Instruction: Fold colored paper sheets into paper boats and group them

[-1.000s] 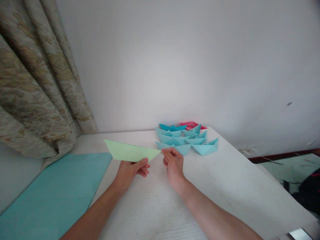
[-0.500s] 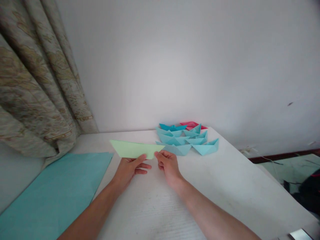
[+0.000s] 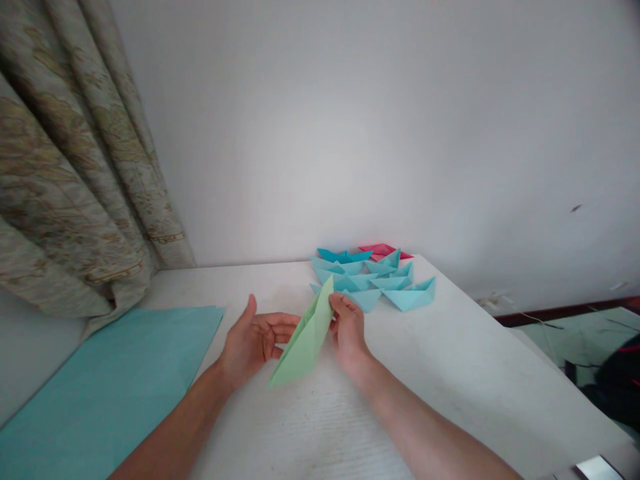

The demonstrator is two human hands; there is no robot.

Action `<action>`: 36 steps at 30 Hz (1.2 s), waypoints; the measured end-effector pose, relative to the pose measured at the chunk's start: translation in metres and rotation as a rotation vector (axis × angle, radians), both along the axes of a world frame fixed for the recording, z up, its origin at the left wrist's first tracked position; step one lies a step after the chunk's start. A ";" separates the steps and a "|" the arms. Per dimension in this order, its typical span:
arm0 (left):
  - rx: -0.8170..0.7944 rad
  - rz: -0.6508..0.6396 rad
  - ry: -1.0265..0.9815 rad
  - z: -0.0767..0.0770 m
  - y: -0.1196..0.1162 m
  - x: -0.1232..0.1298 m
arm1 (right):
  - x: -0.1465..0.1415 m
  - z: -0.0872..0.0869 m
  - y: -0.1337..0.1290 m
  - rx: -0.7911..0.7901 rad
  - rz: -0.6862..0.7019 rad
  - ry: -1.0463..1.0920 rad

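A light green paper boat is tilted steeply above the table, one pointed end up and the other down to the left. My right hand pinches it near its upper end between thumb and fingers. Just left of the boat, my left hand is open with its thumb raised. Its fingertips reach behind the boat's edge, and whether they touch it I cannot tell. Beyond my right hand stand several light blue paper boats, a darker blue boat and a pink boat.
Large teal paper sheets lie on the left of the white table. A patterned curtain hangs at the left, and a white wall rises behind. The table's right edge slants toward the floor, where a dark object lies.
The green boat has turned from level to steeply tilted, its left end swinging down toward me. My left hand has let go of it and opened. My right hand still pinches it.
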State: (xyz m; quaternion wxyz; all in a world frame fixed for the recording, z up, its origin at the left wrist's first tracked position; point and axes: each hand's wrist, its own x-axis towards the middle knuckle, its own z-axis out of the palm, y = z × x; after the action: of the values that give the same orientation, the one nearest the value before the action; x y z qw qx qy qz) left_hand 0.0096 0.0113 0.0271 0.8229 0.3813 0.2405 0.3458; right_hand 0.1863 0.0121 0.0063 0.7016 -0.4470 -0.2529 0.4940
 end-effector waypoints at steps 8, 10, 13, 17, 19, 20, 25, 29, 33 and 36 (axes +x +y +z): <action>0.404 0.005 0.515 -0.017 -0.005 0.016 | -0.013 0.006 -0.012 -0.072 0.329 -0.269; 0.441 0.042 0.525 -0.020 -0.004 0.016 | -0.014 0.005 -0.011 -0.068 0.360 -0.279; 0.490 0.136 0.499 -0.023 -0.002 0.014 | -0.014 0.002 -0.009 -0.081 0.360 -0.282; 0.557 0.226 0.543 -0.022 -0.001 0.012 | -0.013 0.002 -0.009 -0.099 0.359 -0.305; 0.591 0.244 0.589 -0.020 -0.003 0.013 | -0.013 0.003 -0.009 -0.088 0.359 -0.316; 0.613 0.262 0.624 -0.020 -0.003 0.013 | -0.013 0.003 -0.009 -0.081 0.361 -0.322; 0.753 0.404 0.821 -0.020 -0.004 0.014 | -0.013 0.002 -0.010 -0.056 0.411 -0.360; 0.767 0.473 0.849 -0.020 -0.004 0.012 | -0.012 0.001 -0.010 -0.040 0.453 -0.381; 0.715 0.507 0.798 -0.019 -0.005 0.012 | -0.013 0.000 -0.011 -0.031 0.508 -0.361; 0.645 0.475 0.745 -0.018 -0.005 0.013 | -0.015 0.002 -0.012 -0.008 0.499 -0.346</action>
State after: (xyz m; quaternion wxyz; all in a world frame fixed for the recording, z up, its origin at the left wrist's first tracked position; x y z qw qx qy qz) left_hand 0.0224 0.0065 0.0093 0.4227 0.6461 0.4770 0.4200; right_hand 0.1715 -0.0001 0.0081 0.5036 -0.4512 -0.4687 0.5684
